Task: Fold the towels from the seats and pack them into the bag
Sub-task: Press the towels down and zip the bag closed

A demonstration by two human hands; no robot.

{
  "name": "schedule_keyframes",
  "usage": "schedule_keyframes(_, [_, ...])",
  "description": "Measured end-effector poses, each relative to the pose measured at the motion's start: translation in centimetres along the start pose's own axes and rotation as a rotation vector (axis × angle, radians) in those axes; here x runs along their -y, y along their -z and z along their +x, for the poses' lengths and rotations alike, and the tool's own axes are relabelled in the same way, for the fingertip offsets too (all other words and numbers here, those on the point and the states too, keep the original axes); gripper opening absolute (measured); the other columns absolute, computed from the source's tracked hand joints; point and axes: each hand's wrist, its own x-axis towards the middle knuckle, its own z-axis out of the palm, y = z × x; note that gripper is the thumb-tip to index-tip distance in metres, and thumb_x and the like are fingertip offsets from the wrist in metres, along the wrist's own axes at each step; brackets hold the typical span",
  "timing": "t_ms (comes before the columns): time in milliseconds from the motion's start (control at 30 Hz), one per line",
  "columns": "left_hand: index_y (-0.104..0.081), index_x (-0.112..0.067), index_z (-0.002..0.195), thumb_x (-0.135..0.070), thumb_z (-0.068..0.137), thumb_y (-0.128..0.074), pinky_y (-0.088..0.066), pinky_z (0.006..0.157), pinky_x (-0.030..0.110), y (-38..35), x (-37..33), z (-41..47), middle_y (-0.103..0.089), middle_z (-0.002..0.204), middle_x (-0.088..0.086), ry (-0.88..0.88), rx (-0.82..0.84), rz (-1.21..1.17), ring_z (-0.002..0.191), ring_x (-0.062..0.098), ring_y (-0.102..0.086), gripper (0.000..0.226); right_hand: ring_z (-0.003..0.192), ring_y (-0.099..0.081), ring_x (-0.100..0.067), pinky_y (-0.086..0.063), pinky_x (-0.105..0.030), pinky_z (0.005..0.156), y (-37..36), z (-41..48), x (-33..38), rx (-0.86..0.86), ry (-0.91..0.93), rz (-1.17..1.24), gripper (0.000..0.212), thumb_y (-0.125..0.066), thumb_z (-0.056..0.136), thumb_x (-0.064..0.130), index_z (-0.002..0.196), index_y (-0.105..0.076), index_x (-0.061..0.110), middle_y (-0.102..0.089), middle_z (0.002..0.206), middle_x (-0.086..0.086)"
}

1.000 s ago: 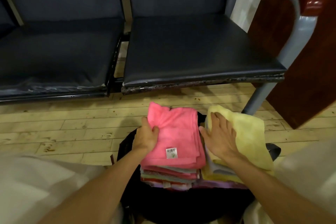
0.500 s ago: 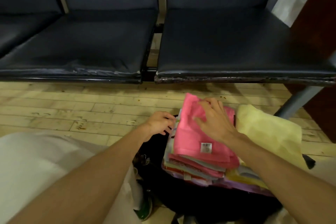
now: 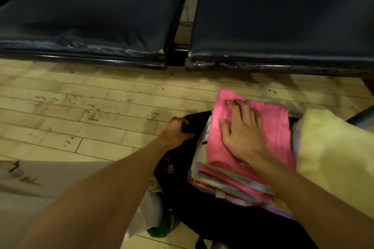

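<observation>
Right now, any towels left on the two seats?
No, both dark seats show bare cushions; the pink towel lies on the stack in the black bag.

A waiting area or hall, it seems: a row of linked dark padded seats [image 3: 283,16] on one metal frame, their vinyl front edges cracked, over a scuffed pale wood-plank floor [image 3: 70,117].

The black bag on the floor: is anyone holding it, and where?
Yes. The left hand grips the black bag by the left edge of its opening. The right hand holds nothing; it presses flat on the pink towel.
</observation>
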Motion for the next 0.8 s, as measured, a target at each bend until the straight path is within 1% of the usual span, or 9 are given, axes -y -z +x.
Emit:
schedule_keyframes(167, [-0.067,-0.007,0.114,-0.018,0.089,-0.065,-0.04,0.071,0.017,-0.9,1.6,1.6,-0.068,0.11,0.01,-0.039,-0.031,-0.025,0.097,0.024,-0.062,0.027,0.129,-0.042,-0.036,-0.028,-0.051,0.111,-2.1,0.0,0.2,-0.092,0.016,-0.074,0.063,-0.02,0.091,0.041,0.144,-0.037,0.011,-0.042,0.143,-0.016])
schedule_keyframes(267, [-0.07,-0.01,0.109,-0.02,0.093,-0.061,-0.037,0.051,0.006,-0.6,2.4,2.5,-0.068,0.096,0.006,0.036,-0.035,-0.142,0.082,0.015,-0.058,0.022,0.127,-0.043,-0.035,-0.028,-0.051,0.111,-3.0,-0.1,0.4,-0.09,0.038,-0.094,0.059,-0.022,0.093,0.04,0.143,-0.037,0.012,-0.044,0.141,-0.015])
schedule_keyframes(367, [-0.066,-0.013,0.1,-0.018,0.09,-0.065,-0.041,0.053,0.013,-0.7,3.0,3.2,-0.063,0.09,0.002,0.149,-0.041,-0.333,0.076,0.013,-0.058,0.012,0.127,-0.042,-0.033,-0.026,-0.049,0.112,-3.6,-0.3,0.5,-0.087,0.05,-0.094,0.06,-0.023,0.093,0.041,0.144,-0.037,0.014,-0.044,0.141,-0.013])
schedule_keyframes(433, [-0.059,-0.012,0.093,-0.011,0.087,-0.067,-0.042,0.06,0.021,-1.2,3.0,3.2,-0.059,0.091,0.002,0.13,-0.11,-0.384,0.075,0.014,-0.056,0.01,0.127,-0.041,-0.032,-0.024,-0.049,0.113,-3.5,-0.2,0.3,-0.072,0.045,-0.1,0.062,-0.018,0.092,0.043,0.145,-0.035,0.014,-0.043,0.141,-0.012])
schedule_keyframes(533, [-0.063,-0.008,0.084,0.005,0.079,-0.068,-0.043,0.073,0.023,-2.4,2.4,2.0,-0.051,0.096,0.003,0.013,-0.384,-0.212,0.084,0.016,-0.052,0.014,0.131,-0.037,-0.031,-0.021,-0.048,0.115,-3.3,-0.1,-0.1,-0.034,0.029,-0.102,0.067,-0.01,0.091,0.046,0.148,-0.029,0.016,-0.039,0.144,-0.012])
schedule_keyframes(600, [-0.068,-0.004,0.08,0.018,0.07,-0.064,-0.047,0.068,0.027,-3.2,2.2,0.9,-0.053,0.093,0.006,-0.148,-0.527,-0.046,0.081,0.02,-0.054,0.025,0.131,-0.036,-0.031,-0.019,-0.048,0.116,-3.4,-0.2,-0.3,-0.033,0.022,-0.1,0.068,-0.008,0.09,0.047,0.149,-0.028,0.017,-0.038,0.144,-0.011])
schedule_keyframes(667, [-0.072,-0.005,0.087,0.016,0.071,-0.064,-0.049,0.066,0.031,-3.8,2.2,0.0,-0.058,0.094,0.008,-0.292,-0.471,0.148,0.083,0.024,-0.057,0.028,0.132,-0.036,-0.031,-0.019,-0.047,0.116,-3.5,-0.6,-0.3,-0.039,0.026,-0.1,0.067,-0.01,0.091,0.046,0.149,-0.028,0.017,-0.038,0.144,-0.011])
schedule_keyframes(733, [-0.069,-0.008,0.098,-0.002,0.079,-0.068,-0.048,0.073,0.036,-3.7,2.6,-0.7,-0.057,0.103,0.008,-0.336,-0.356,0.308,0.091,0.025,-0.054,0.02,0.132,-0.037,-0.033,-0.021,-0.048,0.116,-3.6,-1.0,-0.4,-0.046,0.03,-0.099,0.066,-0.012,0.092,0.045,0.148,-0.029,0.015,-0.039,0.144,-0.013])
schedule_keyframes(800, [-0.065,-0.007,0.102,-0.02,0.072,-0.078,-0.047,0.074,0.037,-3.7,3.4,-1.2,-0.056,0.106,0.009,-0.395,-0.297,0.482,0.092,0.026,-0.053,0.036,0.131,-0.039,-0.034,-0.023,-0.049,0.115,-3.5,-1.3,-0.4,-0.063,0.038,-0.092,0.065,-0.014,0.093,0.044,0.147,-0.032,0.013,-0.041,0.142,-0.014])
